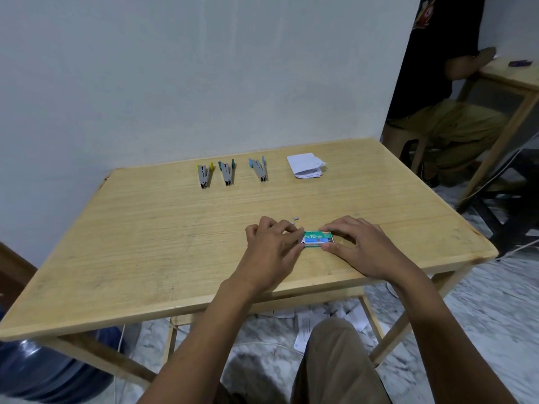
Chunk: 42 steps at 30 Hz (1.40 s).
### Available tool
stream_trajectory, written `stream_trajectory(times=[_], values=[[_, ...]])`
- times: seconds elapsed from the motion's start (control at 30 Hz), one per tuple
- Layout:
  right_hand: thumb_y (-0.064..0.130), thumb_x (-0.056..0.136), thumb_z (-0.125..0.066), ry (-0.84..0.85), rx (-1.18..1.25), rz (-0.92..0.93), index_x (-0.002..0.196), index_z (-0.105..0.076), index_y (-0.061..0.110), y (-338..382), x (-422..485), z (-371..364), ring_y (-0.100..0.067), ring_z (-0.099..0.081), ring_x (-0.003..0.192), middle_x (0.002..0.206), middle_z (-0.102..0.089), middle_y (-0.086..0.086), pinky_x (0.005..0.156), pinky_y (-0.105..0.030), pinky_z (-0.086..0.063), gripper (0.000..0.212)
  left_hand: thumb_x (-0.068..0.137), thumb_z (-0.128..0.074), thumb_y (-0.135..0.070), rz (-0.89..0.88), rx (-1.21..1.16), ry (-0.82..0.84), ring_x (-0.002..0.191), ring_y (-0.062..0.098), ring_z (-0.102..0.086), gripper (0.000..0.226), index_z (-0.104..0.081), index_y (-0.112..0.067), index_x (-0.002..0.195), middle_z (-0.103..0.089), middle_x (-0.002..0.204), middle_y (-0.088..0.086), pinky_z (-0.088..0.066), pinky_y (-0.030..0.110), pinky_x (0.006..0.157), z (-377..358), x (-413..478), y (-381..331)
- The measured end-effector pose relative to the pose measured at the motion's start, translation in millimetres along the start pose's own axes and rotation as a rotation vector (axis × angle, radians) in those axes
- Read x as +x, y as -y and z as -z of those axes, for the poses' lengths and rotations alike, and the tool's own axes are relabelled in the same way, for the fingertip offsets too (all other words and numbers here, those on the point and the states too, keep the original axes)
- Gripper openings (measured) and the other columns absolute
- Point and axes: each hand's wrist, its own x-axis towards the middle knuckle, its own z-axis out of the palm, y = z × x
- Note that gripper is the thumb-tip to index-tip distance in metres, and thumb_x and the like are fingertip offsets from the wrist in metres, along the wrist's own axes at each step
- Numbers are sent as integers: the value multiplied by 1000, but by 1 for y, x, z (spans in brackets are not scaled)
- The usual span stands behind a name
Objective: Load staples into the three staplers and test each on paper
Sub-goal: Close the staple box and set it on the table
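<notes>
Pinching the staple box at its right end with the right grip, thumb on the near side, fingers over the far edge. Curling the left grip onto the box's left end, fingertips closed on it. Lying flat on the bench, right of centre, towards the near edge. Just beyond the left grip, a small loose staple strip. Well back, in a row near the far edge, all splayed open: yellow stapler, green stapler, blue stapler, then folded paper to their right. Farther right, a seated person at another table.
</notes>
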Motion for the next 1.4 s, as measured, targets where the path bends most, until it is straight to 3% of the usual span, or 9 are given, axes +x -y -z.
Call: stream_trajectory(times=[0.2,0.3,0.53,0.7,0.87,1.03,1.13,1.27,1.4], values=[[49,94,-58,3,-6,0,130,-57,41,0,0,-1,-8,-47,119,127,-57,19,95,-36,-34,37,93,-56,-43,85,-188,-38,103,6,-35,24,-71,-34,110,-63,108,-22,-21,32,87,2,0,-1],[49,94,-57,3,-4,1,130,-57,41,0,0,-1,-8,-47,118,126,-57,20,95,-35,-34,37,92,-61,-40,149,-312,-50,98,1,-29,24,-73,-31,111,-63,106,-22,-24,32,91,4,0,-2],[49,93,-58,-5,-9,1,129,-58,41,0,0,-1,-8,-46,119,127,-57,19,93,-34,-31,37,95,-56,-40,60,-62,-58,100,10,-41,27,-72,-31,114,-65,108,-18,-23,33,84,1,-1,-6],[49,94,-58,3,-10,-3,129,-58,41,1,0,0,-7,-46,119,126,-56,20,95,-35,-32,37,95,-55,-37,28,-15,-40,102,12,-40,28,-71,-29,117,-64,109,-14,-23,32,82,1,-1,-7],[49,93,-58,1,-4,-6,129,-58,41,1,0,0,-7,-46,118,125,-56,20,95,-35,-33,37,94,-57,-35,101,-210,-6,99,3,-29,29,-70,-25,119,-56,106,-22,-27,29,91,3,-1,-7],[50,93,-58,5,-8,-7,128,-58,42,3,0,1,-6,-46,116,123,-56,21,96,-36,-34,36,91,-62,-32,187,-406,-5,99,5,-31,33,-67,-29,123,-53,99,-31,-33,26,95,8,-4,-10],[51,92,-59,-2,-10,-15,127,-59,43,3,-1,1,-6,-47,114,122,-57,21,94,-35,-34,36,90,-63,-34,275,-507,17,104,10,-34,36,-64,-38,126,-48,101,-19,-35,14,86,8,-4,-8],[55,91,-58,-7,-39,-10,130,-55,46,9,-2,0,-4,-45,110,116,-52,25,94,-36,-33,40,91,-60,-35,224,-479,1,102,6,-36,34,-63,-41,124,-59,105,-21,-34,19,87,5,-3,-5],[47,92,-61,32,-3,-9,128,-58,43,13,-1,6,-4,-50,106,112,-53,22,95,-35,-36,37,92,-57,-34,146,-384,-138,104,0,-43,29,-66,-33,120,-64,107,-18,-28,26,89,2,4,2]])
